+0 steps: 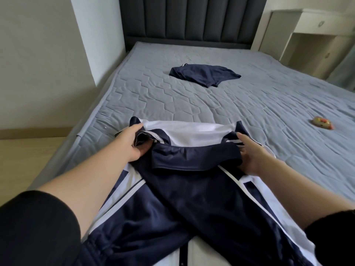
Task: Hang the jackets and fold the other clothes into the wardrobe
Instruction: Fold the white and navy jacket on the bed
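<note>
both hands (134,140) gripping navy-white jacket (184,181) on bed (249,104), folded shorts (204,74) beyond

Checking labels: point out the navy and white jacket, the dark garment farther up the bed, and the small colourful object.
navy and white jacket (192,198): head view, dark panel below the collar.
dark garment (203,74): head view, its middle.
small colourful object (322,122): head view, its top.
</note>
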Demonstrator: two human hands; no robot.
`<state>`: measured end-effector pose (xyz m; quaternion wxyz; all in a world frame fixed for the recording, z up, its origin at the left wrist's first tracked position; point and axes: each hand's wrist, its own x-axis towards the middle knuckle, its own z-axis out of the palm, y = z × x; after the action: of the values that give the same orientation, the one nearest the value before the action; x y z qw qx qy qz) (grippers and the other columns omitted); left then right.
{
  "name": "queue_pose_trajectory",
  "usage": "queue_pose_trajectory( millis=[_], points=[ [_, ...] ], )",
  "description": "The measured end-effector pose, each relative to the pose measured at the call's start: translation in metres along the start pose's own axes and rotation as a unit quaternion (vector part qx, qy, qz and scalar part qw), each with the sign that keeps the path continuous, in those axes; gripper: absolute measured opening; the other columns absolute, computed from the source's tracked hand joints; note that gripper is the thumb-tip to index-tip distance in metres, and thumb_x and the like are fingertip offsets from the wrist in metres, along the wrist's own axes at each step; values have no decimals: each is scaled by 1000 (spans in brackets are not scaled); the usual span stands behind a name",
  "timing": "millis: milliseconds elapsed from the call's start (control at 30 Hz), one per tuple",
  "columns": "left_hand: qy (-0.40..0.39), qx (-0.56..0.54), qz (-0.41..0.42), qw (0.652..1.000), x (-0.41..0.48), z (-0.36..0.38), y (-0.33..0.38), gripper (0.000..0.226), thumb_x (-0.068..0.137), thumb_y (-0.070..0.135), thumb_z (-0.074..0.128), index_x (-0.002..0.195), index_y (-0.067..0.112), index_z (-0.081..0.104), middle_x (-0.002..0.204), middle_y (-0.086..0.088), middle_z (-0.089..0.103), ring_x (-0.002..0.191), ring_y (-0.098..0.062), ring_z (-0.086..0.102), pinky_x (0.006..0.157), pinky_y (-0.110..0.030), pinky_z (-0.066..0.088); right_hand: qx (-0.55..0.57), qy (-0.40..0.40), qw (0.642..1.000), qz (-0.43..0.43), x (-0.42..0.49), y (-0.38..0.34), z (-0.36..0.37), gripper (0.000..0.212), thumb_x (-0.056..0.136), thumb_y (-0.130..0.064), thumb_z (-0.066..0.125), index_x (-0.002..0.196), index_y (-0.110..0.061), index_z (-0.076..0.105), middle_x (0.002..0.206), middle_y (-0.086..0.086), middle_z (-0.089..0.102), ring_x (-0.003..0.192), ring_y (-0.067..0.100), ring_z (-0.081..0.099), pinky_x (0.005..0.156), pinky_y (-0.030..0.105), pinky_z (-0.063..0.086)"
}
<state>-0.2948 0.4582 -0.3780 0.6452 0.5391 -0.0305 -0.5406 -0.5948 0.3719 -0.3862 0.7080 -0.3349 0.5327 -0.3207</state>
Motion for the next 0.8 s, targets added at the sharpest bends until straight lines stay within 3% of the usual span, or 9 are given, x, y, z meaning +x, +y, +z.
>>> queue_pose_trajectory(
  millis=[67, 133, 167, 267, 367, 467, 600, 733, 800],
  points=[
    [-3, 31, -36, 999, -9, 4, -2, 12, 86, 16, 67, 84, 7, 59, 72, -11, 66, 60, -24, 66, 54, -34, 57, -40, -15, 999, 12, -6, 0, 2, 26, 92, -36, 58, 90, -11, 65, 80, 7, 68, 76, 22, 63, 69, 32, 50],
    [8, 43, -33, 999, -14, 5, -4, 16, 90, 1, 56, 74, 4, 57, 50, -9, 63, 44, -22, 63, 41, -26, 53, -93, -20, 995, 31, -14, -1, 7, 9, 93, -17, 56, 94, -10, 61, 82, 9, 65, 73, 22, 63, 66, 33, 52],
    [15, 40, -17, 999, -14, 3, -4, 20, 91, -4, 50, 73, 3, 56, 49, -9, 61, 46, -21, 62, 38, -24, 51, -102, -13, 994, 39, -17, -1, 9, 7, 93, -8, 53, 92, -7, 60, 79, 11, 66, 69, 23, 64, 63, 34, 54],
    [35, -26, 73, 996, -10, -7, -6, 22, 92, -8, 46, 80, 9, 53, 72, -8, 57, 65, -16, 56, 45, -22, 50, -12, -9, 999, 28, -22, -2, 10, 18, 93, 4, 45, 83, -2, 58, 69, 12, 65, 50, 19, 66, 51, 26, 57],
    [11, -54, 67, 996, -15, -15, -16, 6, 92, 5, 56, 93, 11, 57, 85, -9, 59, 72, -19, 60, 54, -28, 52, -22, -18, 999, 30, -30, 8, 14, 18, 94, 4, 44, 83, -2, 56, 76, 11, 60, 54, 18, 65, 41, 21, 52],
    [-11, 76, 21, 997, -28, -11, -21, 20, 89, 23, 65, 107, 17, 57, 91, -9, 63, 76, -23, 63, 61, -32, 50, -72, -28, 997, 25, -35, 22, 16, 13, 96, 1, 45, 96, -6, 57, 81, 11, 60, 67, 20, 59, 40, 20, 50],
    [-74, 198, -35, 977, -43, -5, -18, 30, 86, 40, 66, 102, 16, 60, 96, -10, 65, 82, -24, 64, 67, -33, 51, -16, -37, 999, -15, -37, 26, 23, 17, 96, 7, 43, 100, -3, 57, 83, 14, 61, 51, 18, 64, 41, 22, 51],
    [-36, 170, 24, 984, -46, -1, -29, 13, 89, 10, 63, 101, 10, 59, 70, -6, 66, 53, -16, 64, 43, -21, 51, 28, -40, 999, -11, -38, 27, 26, 20, 96, 7, 41, 91, -4, 56, 81, 13, 61, 49, 18, 65, 41, 22, 51],
    [9, 151, 56, 987, -46, -5, -37, 27, 84, -5, 60, 108, 8, 54, 64, -7, 61, 49, -16, 60, 37, -18, 47, -38, -1, 999, -8, -41, 30, 21, 18, 95, 6, 44, 90, -6, 56, 79, 12, 60, 43, 16, 63, 37, 19, 48]
  ],
)
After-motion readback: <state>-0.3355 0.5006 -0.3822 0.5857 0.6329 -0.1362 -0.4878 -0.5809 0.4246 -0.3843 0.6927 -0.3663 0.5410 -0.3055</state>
